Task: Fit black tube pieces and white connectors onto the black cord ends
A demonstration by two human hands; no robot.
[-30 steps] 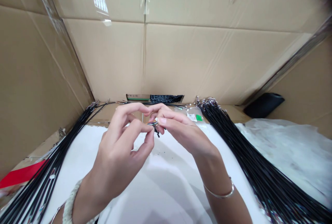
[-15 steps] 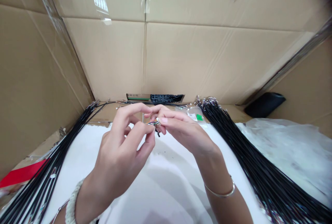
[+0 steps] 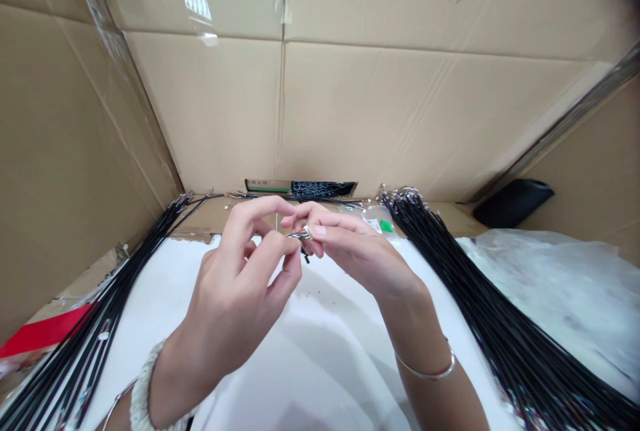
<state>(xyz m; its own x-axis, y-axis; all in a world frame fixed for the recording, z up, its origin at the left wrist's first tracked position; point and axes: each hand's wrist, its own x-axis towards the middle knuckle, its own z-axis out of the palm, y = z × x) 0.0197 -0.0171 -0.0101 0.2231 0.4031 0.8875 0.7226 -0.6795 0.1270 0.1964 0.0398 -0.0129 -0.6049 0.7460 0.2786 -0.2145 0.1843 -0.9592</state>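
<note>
Near the middle of the head view, my left hand (image 3: 243,284) and my right hand (image 3: 367,254) meet over the white work surface (image 3: 320,344). Between them is a small white connector (image 3: 306,232) with thin coloured wires (image 3: 296,236). My right thumb and fingers grip the connector. The left thumb and index finger pinch the wires just beside it. A short black piece (image 3: 306,256) hangs below the fingertips. The wires' other ends are hidden by my left hand.
Long black cables lie in a bundle at the left (image 3: 120,284) and a thicker bundle at the right (image 3: 470,298). Clear plastic bags (image 3: 560,284) and a black object (image 3: 513,202) are at the far right. Cardboard walls (image 3: 350,111) stand behind; a red strip (image 3: 45,331) lies left.
The camera view has shifted very slightly. My two hands keep the same hold, with the connector and wires turned a little between the fingertips.
</note>
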